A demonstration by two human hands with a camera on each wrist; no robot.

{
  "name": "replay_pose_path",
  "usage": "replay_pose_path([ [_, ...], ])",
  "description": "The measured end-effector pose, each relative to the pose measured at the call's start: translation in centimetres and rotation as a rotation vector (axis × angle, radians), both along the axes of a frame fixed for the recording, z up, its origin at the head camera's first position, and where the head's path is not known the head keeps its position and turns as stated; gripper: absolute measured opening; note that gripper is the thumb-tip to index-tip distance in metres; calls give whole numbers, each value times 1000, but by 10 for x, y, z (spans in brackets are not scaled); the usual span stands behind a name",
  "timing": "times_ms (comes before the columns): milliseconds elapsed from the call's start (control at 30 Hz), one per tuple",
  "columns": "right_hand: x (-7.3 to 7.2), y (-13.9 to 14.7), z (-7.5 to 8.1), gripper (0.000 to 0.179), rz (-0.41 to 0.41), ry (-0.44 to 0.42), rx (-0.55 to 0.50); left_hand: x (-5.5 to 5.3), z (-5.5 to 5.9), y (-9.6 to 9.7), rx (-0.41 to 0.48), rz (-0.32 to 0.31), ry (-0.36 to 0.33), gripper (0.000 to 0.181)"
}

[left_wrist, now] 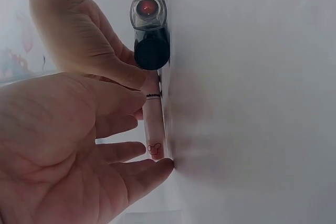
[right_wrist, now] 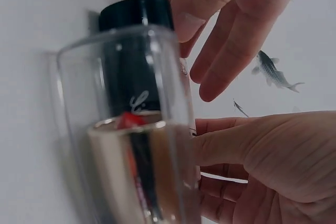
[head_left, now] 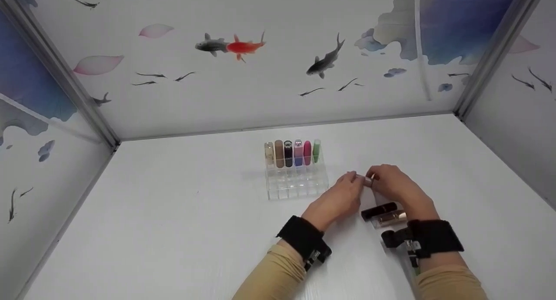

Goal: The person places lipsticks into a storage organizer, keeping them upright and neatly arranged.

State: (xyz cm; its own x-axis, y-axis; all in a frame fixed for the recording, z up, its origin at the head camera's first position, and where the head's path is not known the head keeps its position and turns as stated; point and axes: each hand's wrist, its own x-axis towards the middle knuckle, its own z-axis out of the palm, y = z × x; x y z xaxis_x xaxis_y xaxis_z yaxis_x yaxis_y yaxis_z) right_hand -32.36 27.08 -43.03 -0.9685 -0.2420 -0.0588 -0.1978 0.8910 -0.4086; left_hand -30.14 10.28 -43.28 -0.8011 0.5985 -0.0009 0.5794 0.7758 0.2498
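Pink tube [head_left: 365, 180] sits pinched at both ends: the right hand [head_left: 397, 185] has thumb and fingers on its four-o'clock end, the left hand [head_left: 339, 198] on its ten-o'clock end. At five o'clock from it, a black tube [head_left: 374, 212] and clear-capped gold lipstick [head_left: 391, 218] lie on the surface [head_left: 173, 230]; at nine, a clear rack [head_left: 297, 182] bears six upright tubes [head_left: 288, 154].

Soft, even light — faint shadows on the white tabletop [head_left: 165, 230] — both wrist views dimmer, hazier
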Motion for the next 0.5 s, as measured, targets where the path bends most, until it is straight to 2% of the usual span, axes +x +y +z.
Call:
replay_pose_path([
  [167,2,1,8,21,21,15,-35,-2,4,0,39,15,30,44],
  [267,5,1,15,20,30,45,-68,-3,7,-1,90,28,93,44],
  [400,10,0,28,20,57,93,-130,-5,13,-5,230,38,196,37],
  [500,14,-2,36,22,84,128,-174,-8,18,-8,387,49,231,30],
])
